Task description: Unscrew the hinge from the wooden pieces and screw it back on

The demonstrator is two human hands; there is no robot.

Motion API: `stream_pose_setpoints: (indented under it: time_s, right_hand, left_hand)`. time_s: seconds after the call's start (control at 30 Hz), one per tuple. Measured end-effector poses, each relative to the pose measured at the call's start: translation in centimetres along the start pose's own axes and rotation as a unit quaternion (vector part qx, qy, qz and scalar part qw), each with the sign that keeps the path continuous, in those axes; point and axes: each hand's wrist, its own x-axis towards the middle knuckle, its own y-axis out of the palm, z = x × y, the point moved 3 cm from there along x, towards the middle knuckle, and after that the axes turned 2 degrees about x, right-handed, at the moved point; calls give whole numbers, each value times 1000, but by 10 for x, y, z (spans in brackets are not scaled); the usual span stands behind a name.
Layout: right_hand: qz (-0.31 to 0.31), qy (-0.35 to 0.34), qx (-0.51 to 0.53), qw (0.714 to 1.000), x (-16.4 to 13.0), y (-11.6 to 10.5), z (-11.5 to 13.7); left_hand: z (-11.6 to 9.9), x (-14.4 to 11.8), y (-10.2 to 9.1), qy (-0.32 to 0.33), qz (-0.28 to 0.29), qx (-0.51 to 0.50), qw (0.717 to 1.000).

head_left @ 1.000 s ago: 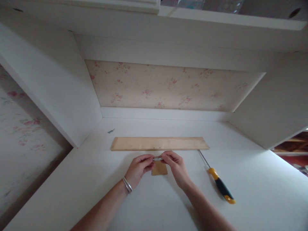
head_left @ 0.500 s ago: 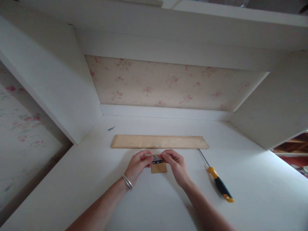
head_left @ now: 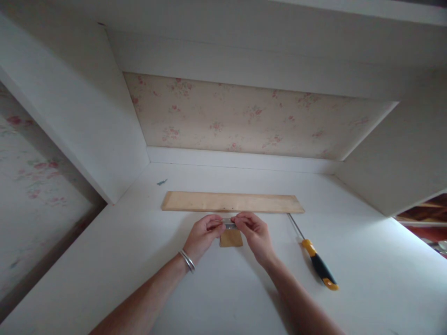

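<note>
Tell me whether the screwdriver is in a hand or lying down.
Lying down: the screwdriver rests flat on the white desk, apart from the right hand.

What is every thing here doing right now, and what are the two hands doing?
left hand: pinching the left end of the metal piece.
right hand: pinching its right end.
metal piece: small, held between both hands above the wood block.
wood block: lying flat on the white surface.
long plank: lying flat, untouched.
screwdriver: lying on the surface, untouched.
</note>
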Motion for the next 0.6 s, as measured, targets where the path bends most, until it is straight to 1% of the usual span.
stream_pose_setpoints:
  time_s: [0.2, 0.43, 0.5, 0.6]
  right_hand:
    - [13, -4, 4, 1000, 0, 4, -2]
    - [48, -27, -30, 998, 2, 2, -9]
    - [42, -33, -50, 997, 4, 1, -13]
    - [14, -42, -91, 995, 6, -1, -18]
  left_hand:
    - [4, 3, -4, 22, -16, 21, 999]
    - [3, 3, -7, 60, -38, 88, 994]
    - [3, 5, -8, 68, -43, 109, 991]
    - [6, 9, -9, 79, -52, 142, 985]
